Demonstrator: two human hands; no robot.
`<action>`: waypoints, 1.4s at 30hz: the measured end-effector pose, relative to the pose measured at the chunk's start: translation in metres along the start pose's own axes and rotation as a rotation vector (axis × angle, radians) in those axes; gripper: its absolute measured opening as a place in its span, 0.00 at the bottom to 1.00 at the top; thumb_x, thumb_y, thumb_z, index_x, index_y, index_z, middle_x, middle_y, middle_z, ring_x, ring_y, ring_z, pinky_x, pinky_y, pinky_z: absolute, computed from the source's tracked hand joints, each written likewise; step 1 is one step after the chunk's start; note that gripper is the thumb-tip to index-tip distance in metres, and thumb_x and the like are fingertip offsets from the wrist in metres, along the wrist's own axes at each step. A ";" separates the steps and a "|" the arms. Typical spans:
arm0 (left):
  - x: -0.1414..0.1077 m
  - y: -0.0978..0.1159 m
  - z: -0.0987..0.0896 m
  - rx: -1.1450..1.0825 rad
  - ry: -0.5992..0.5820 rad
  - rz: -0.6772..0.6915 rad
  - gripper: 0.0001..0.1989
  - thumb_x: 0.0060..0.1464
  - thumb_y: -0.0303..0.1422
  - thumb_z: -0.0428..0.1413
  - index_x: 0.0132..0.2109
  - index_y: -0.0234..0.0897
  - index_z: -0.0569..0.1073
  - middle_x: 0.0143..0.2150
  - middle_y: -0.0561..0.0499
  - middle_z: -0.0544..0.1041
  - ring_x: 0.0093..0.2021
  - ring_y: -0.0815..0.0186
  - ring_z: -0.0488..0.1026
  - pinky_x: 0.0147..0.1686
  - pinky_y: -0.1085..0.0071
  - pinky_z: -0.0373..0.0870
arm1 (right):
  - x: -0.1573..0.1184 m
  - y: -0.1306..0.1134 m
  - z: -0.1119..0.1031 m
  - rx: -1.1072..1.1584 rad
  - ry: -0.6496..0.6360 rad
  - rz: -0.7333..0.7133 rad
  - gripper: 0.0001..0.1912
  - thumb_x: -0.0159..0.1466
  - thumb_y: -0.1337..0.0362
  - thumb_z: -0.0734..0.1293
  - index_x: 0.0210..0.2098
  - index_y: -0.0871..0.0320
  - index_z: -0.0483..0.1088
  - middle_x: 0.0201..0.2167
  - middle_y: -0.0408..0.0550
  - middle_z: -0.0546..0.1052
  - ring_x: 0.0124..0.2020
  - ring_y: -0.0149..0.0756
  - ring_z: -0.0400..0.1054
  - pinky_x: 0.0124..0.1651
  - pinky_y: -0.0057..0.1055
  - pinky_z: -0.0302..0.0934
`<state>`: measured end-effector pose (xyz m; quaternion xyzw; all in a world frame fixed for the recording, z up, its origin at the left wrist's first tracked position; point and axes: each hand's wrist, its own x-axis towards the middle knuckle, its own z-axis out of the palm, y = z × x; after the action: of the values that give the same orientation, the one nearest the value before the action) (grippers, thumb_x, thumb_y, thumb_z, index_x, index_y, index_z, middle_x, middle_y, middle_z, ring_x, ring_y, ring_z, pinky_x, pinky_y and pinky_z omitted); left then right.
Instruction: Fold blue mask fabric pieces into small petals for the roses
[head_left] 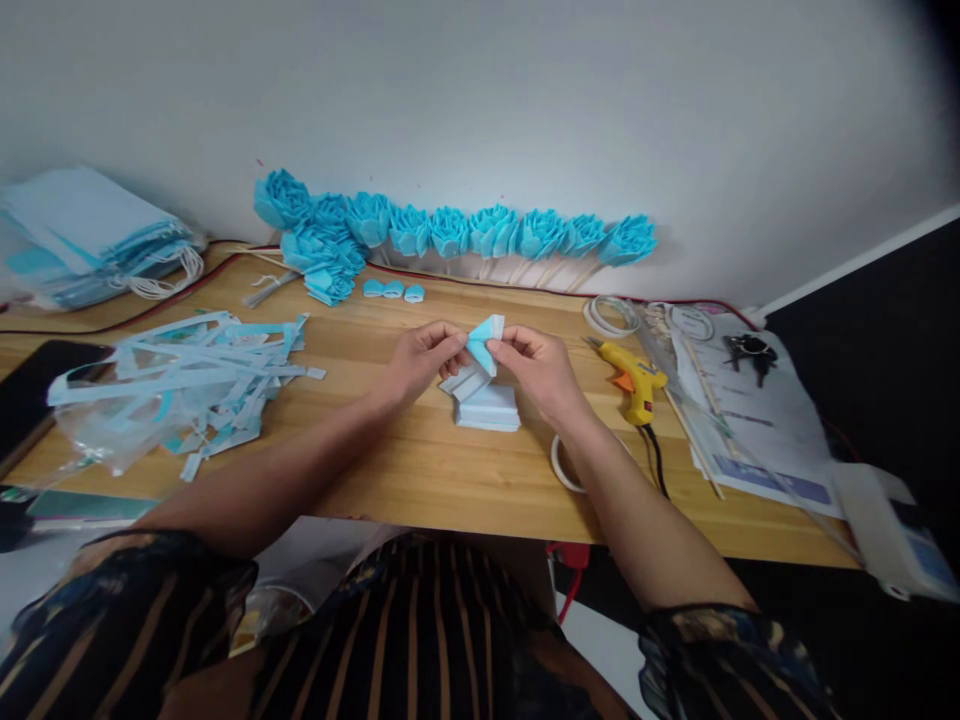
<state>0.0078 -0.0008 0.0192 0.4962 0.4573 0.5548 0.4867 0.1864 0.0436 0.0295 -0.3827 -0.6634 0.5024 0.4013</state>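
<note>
Between my hands is a folded piece of light blue and white sheet (486, 342), held up over the table. My left hand (429, 362) pinches its left side with thumb and fingers. On its right edge, my right hand (538, 368) has a closed grip as well. Just below lies a stack of white folded sheets (487, 408), with some pieces slanting off its left side. Three small folded blue petals (393, 290) sit in a row farther back.
Blue flowers on sticks (450, 232) lean along the wall. Left are cut strips (225, 375), a dark phone-like slab (45, 390) and a bag of sheets (90, 235). Right are a yellow glue gun (630, 378), tape rolls (611, 316), keys (752, 352) and printed paper (765, 400).
</note>
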 end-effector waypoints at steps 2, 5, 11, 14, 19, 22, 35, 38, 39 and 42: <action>-0.001 0.000 0.000 0.000 -0.002 0.003 0.17 0.55 0.46 0.60 0.30 0.35 0.73 0.25 0.52 0.76 0.23 0.73 0.68 0.26 0.75 0.65 | 0.000 0.001 0.000 -0.001 -0.003 -0.002 0.12 0.57 0.54 0.72 0.29 0.57 0.74 0.24 0.40 0.70 0.28 0.30 0.60 0.32 0.28 0.56; -0.002 0.001 0.000 0.003 -0.019 0.013 0.19 0.57 0.48 0.59 0.31 0.35 0.72 0.25 0.52 0.75 0.23 0.72 0.68 0.26 0.74 0.66 | 0.000 0.002 0.001 0.005 -0.032 -0.009 0.13 0.58 0.54 0.72 0.27 0.57 0.72 0.23 0.39 0.67 0.27 0.29 0.58 0.31 0.28 0.53; -0.001 0.002 0.001 0.004 -0.046 0.014 0.24 0.57 0.53 0.57 0.30 0.35 0.72 0.26 0.50 0.76 0.23 0.72 0.69 0.24 0.74 0.65 | 0.000 -0.002 0.002 -0.003 0.003 -0.023 0.12 0.58 0.55 0.71 0.27 0.57 0.71 0.23 0.39 0.67 0.27 0.29 0.57 0.31 0.28 0.53; -0.001 0.003 0.002 0.016 -0.053 -0.027 0.23 0.56 0.52 0.58 0.31 0.34 0.72 0.27 0.50 0.77 0.23 0.72 0.69 0.23 0.74 0.64 | 0.000 -0.003 0.001 -0.007 0.033 -0.034 0.11 0.58 0.55 0.70 0.28 0.57 0.72 0.24 0.40 0.68 0.27 0.29 0.58 0.31 0.28 0.54; 0.000 0.000 0.003 0.025 -0.072 -0.084 0.17 0.49 0.43 0.65 0.32 0.35 0.71 0.27 0.52 0.77 0.23 0.74 0.68 0.23 0.76 0.63 | 0.000 0.000 0.001 -0.012 0.035 -0.048 0.12 0.59 0.56 0.70 0.26 0.57 0.70 0.23 0.39 0.66 0.27 0.28 0.57 0.31 0.27 0.53; 0.000 -0.001 0.002 0.018 -0.070 -0.081 0.16 0.48 0.42 0.65 0.31 0.34 0.71 0.26 0.52 0.76 0.22 0.74 0.68 0.23 0.76 0.63 | -0.001 0.000 0.001 -0.013 0.036 -0.051 0.12 0.59 0.57 0.70 0.26 0.58 0.70 0.23 0.39 0.66 0.27 0.28 0.57 0.31 0.27 0.52; 0.000 0.001 0.003 0.046 -0.040 -0.037 0.21 0.49 0.49 0.64 0.32 0.34 0.72 0.23 0.54 0.74 0.21 0.74 0.67 0.23 0.76 0.63 | -0.003 0.000 0.004 -0.004 -0.051 -0.029 0.12 0.58 0.55 0.71 0.27 0.57 0.71 0.22 0.39 0.67 0.26 0.29 0.60 0.30 0.28 0.55; 0.001 -0.001 0.003 0.050 -0.027 -0.018 0.20 0.48 0.48 0.65 0.31 0.34 0.73 0.23 0.54 0.74 0.21 0.74 0.66 0.23 0.76 0.63 | -0.003 -0.001 0.004 0.009 -0.061 -0.018 0.14 0.59 0.53 0.71 0.27 0.57 0.72 0.23 0.40 0.69 0.26 0.29 0.61 0.32 0.28 0.56; 0.001 -0.001 0.002 0.052 -0.025 -0.016 0.20 0.49 0.48 0.64 0.31 0.34 0.72 0.23 0.54 0.74 0.21 0.74 0.67 0.23 0.76 0.64 | -0.003 -0.001 0.004 0.027 -0.061 -0.016 0.14 0.59 0.52 0.71 0.28 0.57 0.72 0.24 0.40 0.70 0.27 0.30 0.62 0.33 0.28 0.58; 0.000 0.000 0.002 0.055 -0.017 -0.013 0.19 0.51 0.46 0.63 0.30 0.34 0.72 0.23 0.53 0.74 0.21 0.74 0.67 0.23 0.76 0.63 | -0.003 -0.004 0.005 0.087 -0.052 -0.017 0.19 0.61 0.47 0.69 0.26 0.57 0.71 0.26 0.42 0.72 0.30 0.31 0.64 0.36 0.30 0.61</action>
<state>0.0099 -0.0005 0.0190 0.5113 0.4715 0.5343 0.4803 0.1831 0.0380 0.0320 -0.3461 -0.6543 0.5371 0.4046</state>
